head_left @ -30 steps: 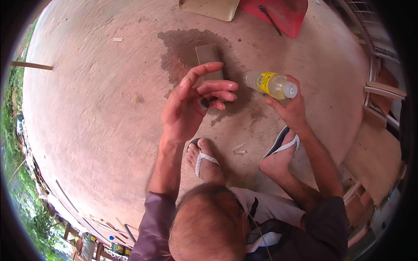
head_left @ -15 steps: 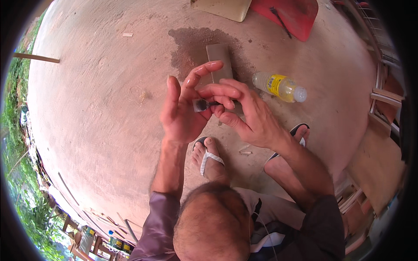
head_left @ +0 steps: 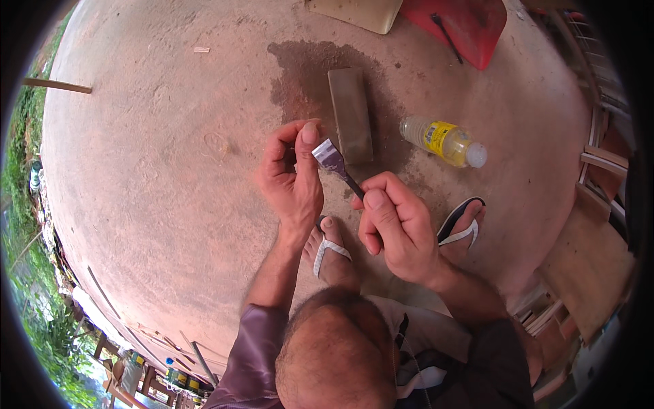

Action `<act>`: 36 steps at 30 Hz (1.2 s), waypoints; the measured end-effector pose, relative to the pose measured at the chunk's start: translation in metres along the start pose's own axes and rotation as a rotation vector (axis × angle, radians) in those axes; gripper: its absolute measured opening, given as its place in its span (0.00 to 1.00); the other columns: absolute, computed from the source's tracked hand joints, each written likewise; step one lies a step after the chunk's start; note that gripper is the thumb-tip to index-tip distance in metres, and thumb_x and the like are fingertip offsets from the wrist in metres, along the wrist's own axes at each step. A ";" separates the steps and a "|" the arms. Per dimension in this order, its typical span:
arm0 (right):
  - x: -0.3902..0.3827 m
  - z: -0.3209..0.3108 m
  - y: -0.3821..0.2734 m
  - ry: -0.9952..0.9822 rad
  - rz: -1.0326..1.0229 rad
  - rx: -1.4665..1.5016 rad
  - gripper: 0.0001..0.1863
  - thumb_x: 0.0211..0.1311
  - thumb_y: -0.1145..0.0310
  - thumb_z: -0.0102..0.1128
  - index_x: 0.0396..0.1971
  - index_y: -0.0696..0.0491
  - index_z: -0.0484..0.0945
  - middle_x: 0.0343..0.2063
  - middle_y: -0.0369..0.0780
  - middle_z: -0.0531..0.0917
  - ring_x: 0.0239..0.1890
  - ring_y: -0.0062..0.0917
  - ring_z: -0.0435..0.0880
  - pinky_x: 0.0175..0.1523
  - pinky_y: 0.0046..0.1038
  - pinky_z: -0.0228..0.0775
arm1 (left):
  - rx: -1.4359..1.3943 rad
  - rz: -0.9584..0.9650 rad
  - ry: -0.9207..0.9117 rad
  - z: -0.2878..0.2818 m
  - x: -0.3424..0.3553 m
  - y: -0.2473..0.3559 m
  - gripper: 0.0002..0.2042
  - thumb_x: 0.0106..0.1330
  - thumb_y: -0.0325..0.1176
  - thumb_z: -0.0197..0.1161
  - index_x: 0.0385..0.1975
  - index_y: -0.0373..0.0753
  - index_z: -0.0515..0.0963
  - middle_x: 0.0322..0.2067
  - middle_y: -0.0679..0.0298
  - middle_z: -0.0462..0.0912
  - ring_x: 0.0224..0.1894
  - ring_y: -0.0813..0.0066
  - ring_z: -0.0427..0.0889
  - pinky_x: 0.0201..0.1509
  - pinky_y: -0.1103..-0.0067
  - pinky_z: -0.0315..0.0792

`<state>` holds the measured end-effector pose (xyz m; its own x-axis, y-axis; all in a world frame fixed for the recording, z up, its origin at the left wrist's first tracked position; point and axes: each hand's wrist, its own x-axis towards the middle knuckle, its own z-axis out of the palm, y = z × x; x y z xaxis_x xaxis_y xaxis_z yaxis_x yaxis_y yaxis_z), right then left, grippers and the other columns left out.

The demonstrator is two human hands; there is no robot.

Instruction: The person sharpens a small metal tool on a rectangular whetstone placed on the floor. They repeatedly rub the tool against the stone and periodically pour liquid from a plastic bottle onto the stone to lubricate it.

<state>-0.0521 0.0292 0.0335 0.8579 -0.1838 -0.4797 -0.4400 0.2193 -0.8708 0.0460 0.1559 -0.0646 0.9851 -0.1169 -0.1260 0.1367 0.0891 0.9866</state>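
My right hand pinches the dark, narrow shank of a small chisel between thumb and fingers. The chisel's blade flares to a wide, bright edge and points up and left. Close to that edge, my left hand has its fingers curled and the thumb tip against the forefinger. Nothing shows sticking out of that pinch, and a small gap seems to part it from the blade. Beyond the hands, a grey rectangular sharpening stone lies on a dark wet patch of the concrete floor.
A clear bottle with a yellow label lies on its side right of the stone. Farther off are a red dustpan-like piece with a dark tool on it and a cream panel. Wooden boards line the right side. My sandalled feet are below.
My hands have drawn apart. The chisel, earlier lying across my open left palm, is now held out by my right hand. The left hand's fingers have curled in, uncovering the stone.
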 end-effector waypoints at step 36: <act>-0.004 0.037 -0.008 0.046 0.144 0.347 0.19 0.93 0.57 0.40 0.47 0.58 0.74 0.15 0.35 0.75 0.14 0.13 0.67 0.21 0.20 0.57 | -0.025 0.062 0.102 0.017 -0.003 0.007 0.10 0.84 0.31 0.62 0.53 0.29 0.83 0.45 0.58 0.91 0.46 0.77 0.89 0.53 0.79 0.82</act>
<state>-0.0421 0.0633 0.0465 0.7775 -0.1691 -0.6057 -0.4324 0.5557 -0.7101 0.0418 0.1399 -0.0556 0.9971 -0.0089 -0.0759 0.0764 0.1179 0.9901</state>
